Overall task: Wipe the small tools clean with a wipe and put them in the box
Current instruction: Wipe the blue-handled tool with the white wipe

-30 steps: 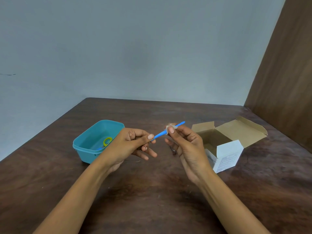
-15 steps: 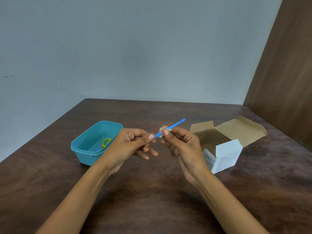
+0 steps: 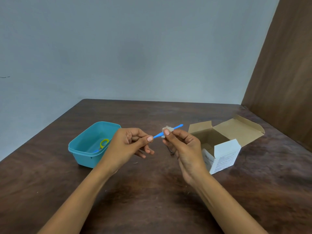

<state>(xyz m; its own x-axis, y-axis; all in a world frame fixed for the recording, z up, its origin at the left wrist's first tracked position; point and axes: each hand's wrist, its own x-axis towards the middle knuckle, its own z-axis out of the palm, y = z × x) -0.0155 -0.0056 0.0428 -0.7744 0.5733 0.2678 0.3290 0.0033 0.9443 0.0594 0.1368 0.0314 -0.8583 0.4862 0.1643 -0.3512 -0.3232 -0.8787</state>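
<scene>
**Mid-wipe on one blue tool; tub not yet empty**

Nearest the camera, both forearms reach in over the dark wooden bench [image 3: 152,200] from 6 o'clock. The left hand [image 3: 128,146] has its fingers [image 3: 149,138] pinched on the near end of a thin blue tool [image 3: 177,127], which slants up toward 2 o'clock. The right hand [image 3: 182,146] has its fingers [image 3: 166,132] closed round a small crumpled wipe [image 3: 166,129] that wraps the tool's shaft about midway; the far tip sticks out bare beyond it. Something small and dark shows below the right hand, perhaps lying on the bench or held in the palm; it is too small to tell which or what it is.

Farther out at 10 o'clock sits a teal tub [image 3: 81,149]. Inside it lie a yellow ring [image 3: 104,143] and a bit of another blue piece [image 3: 96,150], so it seems at least two items are still waiting for cleaning.

At 2 o'clock stands the open box [image 3: 224,156], flaps spread. Only part of its inside shows; a pale patch lies near the bottom, but whether that is a tool already stowed cannot be told.

As a judgement: the task is underway, not near its end. This tool is being wiped and has yet to go into the box, and the tub's contents remain to be done.
</scene>
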